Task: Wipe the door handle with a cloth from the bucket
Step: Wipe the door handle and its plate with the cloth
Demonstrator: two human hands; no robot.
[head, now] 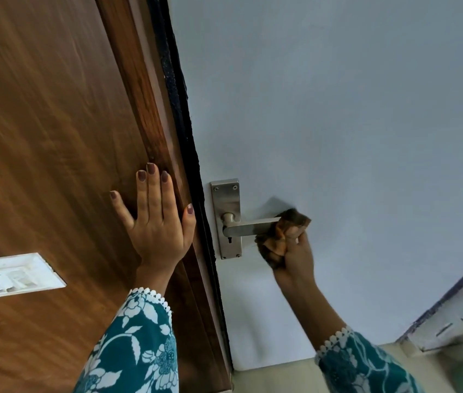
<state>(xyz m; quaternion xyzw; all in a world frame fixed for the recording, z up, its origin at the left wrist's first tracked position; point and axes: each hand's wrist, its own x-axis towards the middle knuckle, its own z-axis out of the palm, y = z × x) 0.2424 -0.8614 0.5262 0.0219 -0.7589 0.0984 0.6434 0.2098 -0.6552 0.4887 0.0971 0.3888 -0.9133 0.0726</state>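
A steel lever door handle (248,226) on a steel backplate (226,199) is fixed to a pale blue-grey door (338,123). My right hand (295,251) is closed around a bunched brown-orange cloth (277,239), which wraps the free end of the lever. My left hand (158,217) lies flat with fingers spread on the brown wooden panel (54,151), just left of the door's dark edge. The bucket is not in view.
A white switch plate (11,275) sits on the wooden panel at the left. A dark frame strip (184,123) runs between wood and door. A pale ledge or frame (451,319) shows at the lower right, with a teal object at the corner.
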